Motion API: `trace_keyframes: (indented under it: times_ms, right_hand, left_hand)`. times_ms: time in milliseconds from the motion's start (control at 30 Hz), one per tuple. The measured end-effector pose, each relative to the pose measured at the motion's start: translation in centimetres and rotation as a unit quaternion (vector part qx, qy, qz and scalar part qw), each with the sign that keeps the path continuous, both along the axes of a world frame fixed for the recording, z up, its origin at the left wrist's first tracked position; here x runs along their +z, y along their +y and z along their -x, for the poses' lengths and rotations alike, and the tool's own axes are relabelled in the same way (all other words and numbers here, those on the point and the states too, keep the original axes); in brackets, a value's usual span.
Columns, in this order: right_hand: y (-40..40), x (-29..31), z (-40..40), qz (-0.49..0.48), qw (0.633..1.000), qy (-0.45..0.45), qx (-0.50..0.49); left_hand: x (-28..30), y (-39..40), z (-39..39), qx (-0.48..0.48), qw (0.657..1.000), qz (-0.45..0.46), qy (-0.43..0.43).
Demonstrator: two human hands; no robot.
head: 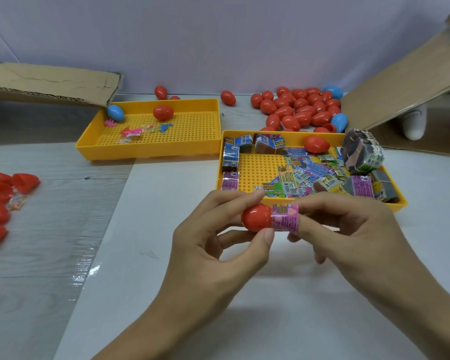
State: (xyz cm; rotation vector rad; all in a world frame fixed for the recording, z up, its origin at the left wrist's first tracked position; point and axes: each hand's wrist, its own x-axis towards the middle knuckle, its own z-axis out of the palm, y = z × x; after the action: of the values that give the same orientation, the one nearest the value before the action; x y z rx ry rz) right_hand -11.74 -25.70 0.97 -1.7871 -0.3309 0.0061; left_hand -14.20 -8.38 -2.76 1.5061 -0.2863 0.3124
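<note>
A red plastic egg (255,216) is held just above the table in front of me, with a pink printed label sleeve (285,220) around its right half. My left hand (218,245) pinches the egg's bare red end between thumb and forefinger. My right hand (348,229) pinches the sleeve from the right, and its fingers hide the egg's right tip. Right behind my hands is a yellow tray (255,167) with several loose and bundled label sleeves and one red egg (316,144).
A second yellow tray (151,149) at the back left holds a blue egg, a red egg and small toy packets. A heap of red and blue eggs (302,110) lies at the back. Open red egg halves (0,198) lie at the left. Cardboard flaps (400,81) flank both sides.
</note>
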Motion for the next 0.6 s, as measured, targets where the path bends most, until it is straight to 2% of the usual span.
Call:
trace_keyframes:
  times_ms: [200, 433, 600]
  right_hand:
    - [-0.59, -0.09, -0.68, -0.105, 0.991, 0.086, 0.011]
    - [-0.77, 0.26, -0.63, -0.079, 0.993, 0.082, 0.038]
    - [-0.55, 0.18, -0.52, -0.078, 0.994, 0.066, 0.039]
  left_hand:
    - [0.32, 0.12, -0.04, -0.001, 0.999, 0.034, 0.03]
    - [0.52, 0.11, -0.27, -0.015, 0.998, 0.055, 0.035]
    - [0.41, 0.18, -0.18, -0.02, 0.998, 0.027, 0.047]
